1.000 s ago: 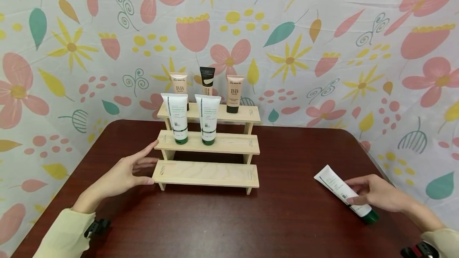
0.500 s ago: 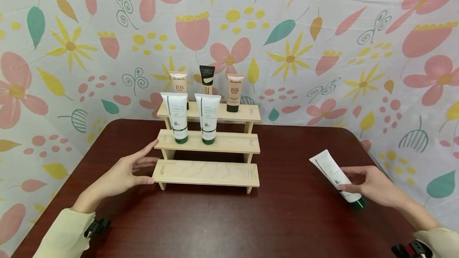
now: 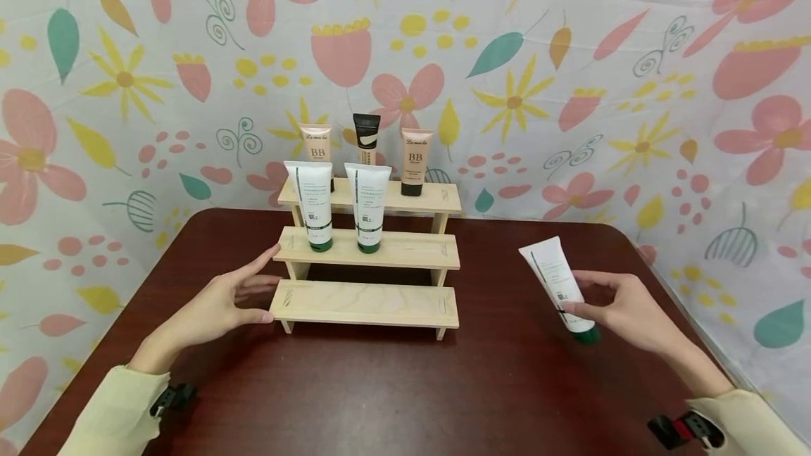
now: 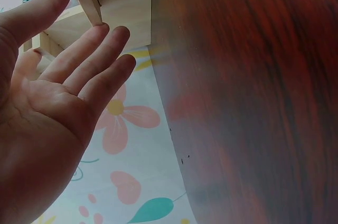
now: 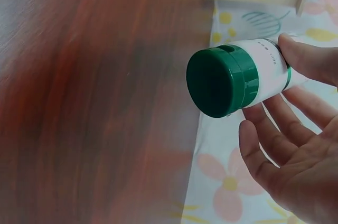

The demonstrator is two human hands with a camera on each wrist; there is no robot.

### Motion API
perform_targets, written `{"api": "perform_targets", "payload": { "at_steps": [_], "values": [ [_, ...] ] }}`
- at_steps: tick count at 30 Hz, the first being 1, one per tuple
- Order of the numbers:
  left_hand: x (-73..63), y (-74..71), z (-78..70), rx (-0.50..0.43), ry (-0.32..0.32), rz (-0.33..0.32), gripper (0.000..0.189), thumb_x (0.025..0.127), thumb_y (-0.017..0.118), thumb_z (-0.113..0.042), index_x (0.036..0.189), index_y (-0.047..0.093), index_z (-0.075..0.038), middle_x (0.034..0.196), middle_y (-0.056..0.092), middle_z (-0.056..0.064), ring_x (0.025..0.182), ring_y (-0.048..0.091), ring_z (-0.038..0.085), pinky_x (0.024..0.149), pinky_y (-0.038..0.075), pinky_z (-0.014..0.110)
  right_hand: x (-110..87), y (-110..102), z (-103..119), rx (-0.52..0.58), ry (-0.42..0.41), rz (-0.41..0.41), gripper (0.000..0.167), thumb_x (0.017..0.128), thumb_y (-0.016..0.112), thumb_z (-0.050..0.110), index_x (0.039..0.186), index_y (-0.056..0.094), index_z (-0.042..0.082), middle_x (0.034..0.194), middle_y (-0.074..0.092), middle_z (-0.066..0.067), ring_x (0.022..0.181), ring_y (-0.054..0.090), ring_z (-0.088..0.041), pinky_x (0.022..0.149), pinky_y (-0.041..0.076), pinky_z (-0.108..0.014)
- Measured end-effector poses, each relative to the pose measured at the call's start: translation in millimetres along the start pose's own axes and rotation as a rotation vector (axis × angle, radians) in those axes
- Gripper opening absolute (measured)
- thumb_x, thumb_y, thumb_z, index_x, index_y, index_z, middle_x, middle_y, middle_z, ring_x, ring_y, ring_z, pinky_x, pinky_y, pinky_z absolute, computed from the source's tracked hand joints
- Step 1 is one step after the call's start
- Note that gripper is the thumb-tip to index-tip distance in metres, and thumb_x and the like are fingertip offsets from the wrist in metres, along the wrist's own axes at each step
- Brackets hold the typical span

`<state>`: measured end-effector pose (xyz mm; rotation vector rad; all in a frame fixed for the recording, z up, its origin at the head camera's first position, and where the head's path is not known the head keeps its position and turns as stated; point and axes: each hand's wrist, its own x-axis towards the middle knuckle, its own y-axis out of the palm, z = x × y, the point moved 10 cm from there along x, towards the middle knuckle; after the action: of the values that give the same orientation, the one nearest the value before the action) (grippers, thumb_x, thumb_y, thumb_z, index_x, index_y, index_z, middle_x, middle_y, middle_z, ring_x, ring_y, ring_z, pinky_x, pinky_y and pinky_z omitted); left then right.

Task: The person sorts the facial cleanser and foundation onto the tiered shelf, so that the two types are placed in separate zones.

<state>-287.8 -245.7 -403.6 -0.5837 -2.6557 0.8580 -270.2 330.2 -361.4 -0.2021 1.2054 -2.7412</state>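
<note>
My right hand grips a white squeeze tube with a green cap, thumb on one side and fingers on the other. The tube leans to the left, cap downward, right of the stand. In the right wrist view its green cap faces the camera. My left hand touches the left side of a three-step wooden stand, its fingers fairly straight; the left wrist view shows the fingertips right at the wood. Two matching white tubes stand cap-down on the middle step.
On the top step stand two beige BB cream tubes and one black-topped tube. The stand rests on a dark red-brown table. Behind the table hangs a flower-patterned cloth.
My right hand has moved left and away from me with the white tube, which has turned more upright. My left hand and the stand have stayed in place.
</note>
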Motion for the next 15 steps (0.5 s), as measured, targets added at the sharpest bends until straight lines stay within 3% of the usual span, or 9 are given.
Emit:
{"api": "perform_targets", "payload": {
  "at_steps": [9, 15],
  "values": [
    [-0.5, 0.1, -1.9, 0.012, 0.0, 0.002, 0.112, 0.085, 0.09, -0.008, 0.171, 0.021, -0.026, 0.137, 0.066, 0.021, 0.124, 0.066, 0.039, 0.102, 0.05, 0.06, 11.8, 4.7, 29.0, 0.031, -0.039, -0.071, 0.056, 0.092, 0.086, 0.028, 0.138, 0.068, 0.002, 0.111, 0.077, -0.01, 0.091, 0.074, -0.016, 0.067, 0.058, -0.029],
    [-0.7, -0.3, -3.3, 0.02, 0.006, 0.001, 0.111, 0.085, 0.09, -0.009, 0.171, 0.021, -0.025, 0.136, 0.067, 0.021, 0.124, 0.066, 0.04, 0.101, 0.05, 0.061, 20.4, 6.6, 49.1, 0.046, -0.067, -0.119, 0.059, 0.091, 0.087, 0.027, 0.14, 0.068, 0.002, 0.116, 0.077, -0.01, 0.092, 0.073, -0.012, 0.071, 0.056, -0.023]
  ]
}}
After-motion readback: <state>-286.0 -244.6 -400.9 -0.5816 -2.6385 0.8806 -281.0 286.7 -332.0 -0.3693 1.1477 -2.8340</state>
